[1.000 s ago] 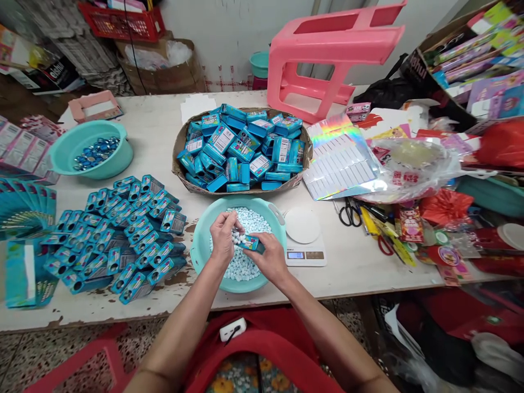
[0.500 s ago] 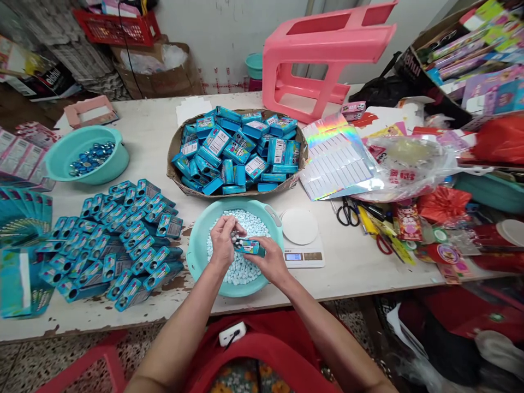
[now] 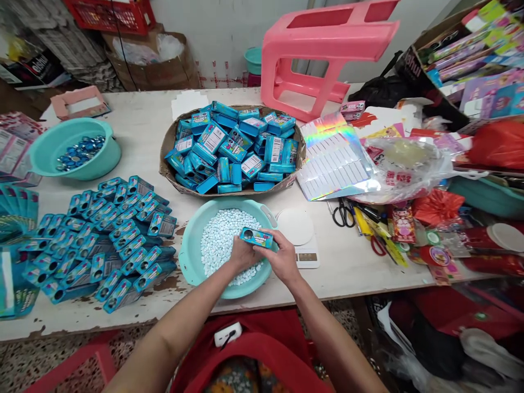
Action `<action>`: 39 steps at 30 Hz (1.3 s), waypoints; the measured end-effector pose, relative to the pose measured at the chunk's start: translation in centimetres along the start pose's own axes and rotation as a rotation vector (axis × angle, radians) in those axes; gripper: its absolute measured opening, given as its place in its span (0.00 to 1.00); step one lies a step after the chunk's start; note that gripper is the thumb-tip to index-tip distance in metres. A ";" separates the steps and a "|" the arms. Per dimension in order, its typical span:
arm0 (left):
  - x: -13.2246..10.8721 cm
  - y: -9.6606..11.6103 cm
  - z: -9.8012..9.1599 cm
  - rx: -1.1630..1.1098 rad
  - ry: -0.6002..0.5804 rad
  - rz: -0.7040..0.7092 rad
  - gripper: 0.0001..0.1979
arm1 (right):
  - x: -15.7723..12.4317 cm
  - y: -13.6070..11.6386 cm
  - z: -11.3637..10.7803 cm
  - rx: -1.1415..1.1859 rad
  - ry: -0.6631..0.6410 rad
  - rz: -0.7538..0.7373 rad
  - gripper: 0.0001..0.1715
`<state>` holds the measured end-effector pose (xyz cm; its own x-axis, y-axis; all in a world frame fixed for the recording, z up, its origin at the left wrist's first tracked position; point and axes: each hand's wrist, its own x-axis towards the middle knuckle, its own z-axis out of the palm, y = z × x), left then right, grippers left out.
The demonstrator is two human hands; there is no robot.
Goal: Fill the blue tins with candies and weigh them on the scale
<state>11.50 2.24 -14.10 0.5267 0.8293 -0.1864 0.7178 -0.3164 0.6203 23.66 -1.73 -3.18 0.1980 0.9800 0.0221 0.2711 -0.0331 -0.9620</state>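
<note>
**Blue box (image 3: 256, 237) held up above a bowl (image 3: 191, 243) of tiny pale pieces**

From the head camera, the right hand (image 3: 283, 255) has its thumb and fingers closed around one end of the small box. That grip is snug, with just the box in it. The box lies on its long side, tilted a bit, and a dark round hole shows at its other end. It is over the right part of the bowl, above the pale pieces (image 3: 216, 240).

The left hand (image 3: 242, 255) is low over the pieces, just under the box. Its fingertips are hidden, so I cannot tell how wide its grip is or if it has picked anything up.

Just right of the bowl, a white scale (image 3: 297, 225) sits on the tabletop (image 3: 364, 273). To the left, many more boxes with holes (image 3: 123, 237) are packed close together.

Some things could go wrong. If the box tips hole-down, anything inside might spill out. If the right hand holds only the end too loosely, the box could slip and drop into the bowl. A bump from the right hand could nudge the scale. A left arm swung wide might knock the packed boxes over, because they look light.
</note>
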 end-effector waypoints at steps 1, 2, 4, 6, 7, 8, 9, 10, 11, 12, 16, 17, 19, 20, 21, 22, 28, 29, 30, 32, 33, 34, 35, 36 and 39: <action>-0.5 0.1 0.2 -0.008 -0.051 0.030 0.16 | 0.1 0.2 0.1 -0.009 -0.005 0.001 0.22; -1.1 0.0 0.1 -0.011 -0.086 0.041 0.16 | 0.2 0.3 0.3 -0.014 -0.011 0.003 0.22; -2.1 -1.0 -0.7 -0.019 -0.109 -0.014 0.14 | 0.3 0.6 0.5 -0.018 -0.017 0.012 0.22; -2.9 -2.4 -2.1 -0.025 -0.089 -0.110 0.12 | 0.3 0.9 0.7 -0.040 -0.019 0.021 0.22; -3.2 -3.0 -3.0 -0.038 -0.067 -0.157 0.10 | 0.3 1.0 0.8 -0.058 -0.022 0.024 0.22; -3.5 -3.5 -3.8 -0.089 -0.036 -0.213 0.09 | 0.2 1.1 0.8 -0.076 -0.024 0.026 0.22; -3.7 -3.7 -4.7 -0.193 0.006 -0.282 0.08 | 0.1 1.2 0.9 -0.098 -0.027 0.026 0.22; -3.8 -3.6 -5.5 -0.349 0.062 -0.354 0.09 | 0.0 1.3 1.0 -0.123 -0.030 0.022 0.22; -3.9 -3.3 -6.3 -0.546 0.134 -0.418 0.11 | -0.1 1.5 1.2 -0.156 -0.033 0.013 0.22; -4.0 -2.7 -7.0 -0.760 0.218 -0.459 0.12 | -0.2 1.6 1.5 -0.198 -0.037 0.001 0.21; -3.7 0.5 -9.2 -1.326 0.531 -0.350 0.12 | -0.7 1.6 3.2 -0.375 -0.090 -0.049 0.20; -3.5 1.2 -9.6 -1.398 0.590 -0.320 0.11 | -0.8 1.4 3.6 -0.396 -0.121 -0.060 0.20; -3.0 2.1 -10.3 -1.500 0.678 -0.297 0.11 | -1.0 0.8 4.2 -0.404 -0.175 -0.077 0.20; -2.8 2.3 -10.5 -1.531 0.702 -0.297 0.11 | -1.0 0.4 4.3 -0.398 -0.184 -0.082 0.20; -2.6 2.4 -10.8 -1.550 0.714 -0.295 0.11 | -1.1 0.0 4.4 -0.390 -0.179 -0.082 0.20; -2.4 2.4 -10.9 -1.558 0.719 -0.293 0.11 | -1.1 -0.3 4.4 -0.384 -0.168 -0.079 0.21; -2.1 2.3 -11.5 -1.537 0.677 -0.327 0.14 | -0.6 -0.6 4.1 -0.337 -0.169 -0.070 0.20; -2.1 2.4 -11.5 -1.529 0.671 -0.325 0.14 | -0.6 -0.5 4.2 -0.334 -0.165 -0.066 0.20; -2.1 2.6 -11.6 -1.521 0.670 -0.319 0.14 | -0.5 -0.4 4.3 -0.334 -0.160 -0.061 0.20; -2.2 2.9 -11.7 -1.509 0.666 -0.309 0.13 | -0.5 -0.4 4.5 -0.344 -0.170 -0.057 0.20; -2.2 3.1 -11.7 -1.499 0.667 -0.303 0.13 | -0.4 -0.5 4.6 -0.350 -0.183 -0.057 0.20; -2.2 3.2 -11.8 -1.479 0.673 -0.297 0.13 | -0.4 -0.7 4.7 -0.353 -0.196 -0.057 0.20; -2.3 3.4 -11.9 -1.451 0.688 -0.290 0.12 | -0.3 -0.9 4.8 -0.352 -0.204 -0.057 0.20; -2.2 3.4 -12.0 -1.419 0.711 -0.284 0.12 | -0.3 -1.1 4.8 -0.347 -0.202 -0.059 0.20; -2.0 3.6 -12.2 -1.364 0.778 -0.269 0.10 | -0.2 -1.5 4.6 -0.324 -0.140 -0.067 0.21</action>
<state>7.45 5.07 -2.19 -0.2002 0.9485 -0.2457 -0.4057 0.1480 0.9019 18.92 -0.94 -3.00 0.0446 0.9987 0.0234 0.5685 -0.0061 -0.8227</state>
